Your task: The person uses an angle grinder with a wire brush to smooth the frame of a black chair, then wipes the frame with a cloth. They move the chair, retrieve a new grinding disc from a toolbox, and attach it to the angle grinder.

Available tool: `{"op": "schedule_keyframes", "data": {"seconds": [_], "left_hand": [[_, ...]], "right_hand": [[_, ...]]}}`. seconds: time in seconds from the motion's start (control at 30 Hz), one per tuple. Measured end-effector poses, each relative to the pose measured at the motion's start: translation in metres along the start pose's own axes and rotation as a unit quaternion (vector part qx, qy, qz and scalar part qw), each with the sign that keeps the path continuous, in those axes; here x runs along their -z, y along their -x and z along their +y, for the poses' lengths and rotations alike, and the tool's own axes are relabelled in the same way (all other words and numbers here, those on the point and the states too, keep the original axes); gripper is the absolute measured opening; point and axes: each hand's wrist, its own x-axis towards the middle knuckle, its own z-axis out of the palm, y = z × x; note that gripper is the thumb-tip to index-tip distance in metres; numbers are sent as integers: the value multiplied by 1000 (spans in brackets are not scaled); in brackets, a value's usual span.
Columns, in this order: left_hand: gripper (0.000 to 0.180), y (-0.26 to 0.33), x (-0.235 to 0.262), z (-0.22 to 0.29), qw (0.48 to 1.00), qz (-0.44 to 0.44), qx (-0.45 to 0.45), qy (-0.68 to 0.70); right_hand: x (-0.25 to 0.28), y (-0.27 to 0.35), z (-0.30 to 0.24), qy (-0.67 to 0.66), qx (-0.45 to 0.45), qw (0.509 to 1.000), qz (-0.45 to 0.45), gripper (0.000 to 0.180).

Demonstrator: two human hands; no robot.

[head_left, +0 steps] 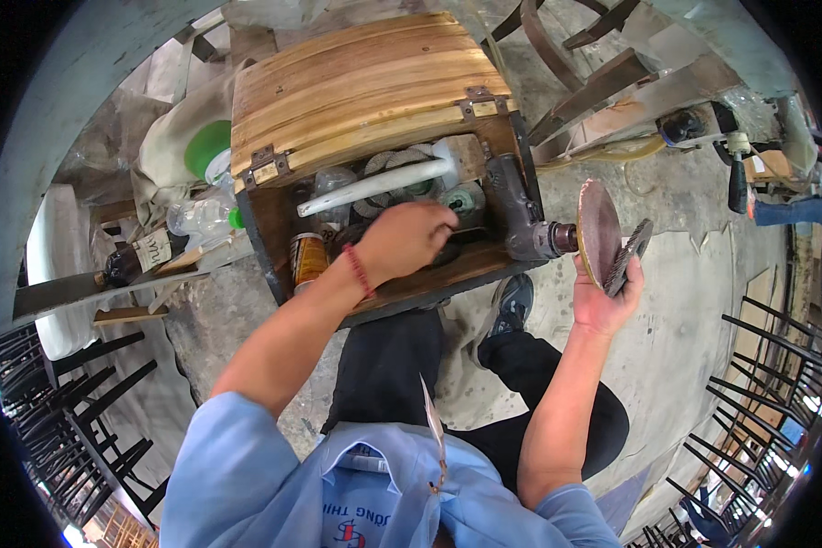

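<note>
Reaching left hand [404, 239] hiding fingertips in wooden toolbox [356, 91], right hand [605, 297] gripping discs [612, 242]

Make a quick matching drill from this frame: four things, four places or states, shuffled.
Things:
1. left hand
2. right hand
3. white mallet
4. dark glass bottle

Places or states:
A. lying across the top of the box contents
B. reaching into the wooden toolbox
C. on its side, left of the box
D. holding a flap disc beside the angle grinder

Pairs: 1-B, 2-D, 3-A, 4-C

Reddish-brown disc [598, 230], pale striped wooden lid [365, 87]
</note>
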Motion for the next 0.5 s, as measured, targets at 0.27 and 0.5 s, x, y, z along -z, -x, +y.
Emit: {"op": "schedule_keyframes", "data": {"seconds": [0.27, 0.5], "left_hand": [[23, -77, -83, -43, 923, -236, 146, -265], [24, -70, -103, -70, 948, -154, -40, -274]], "right_hand": [[-1, -4, 2, -3, -4, 1000, 4, 31], [2, -9, 3, -16, -10, 1000, 13, 28]]}}
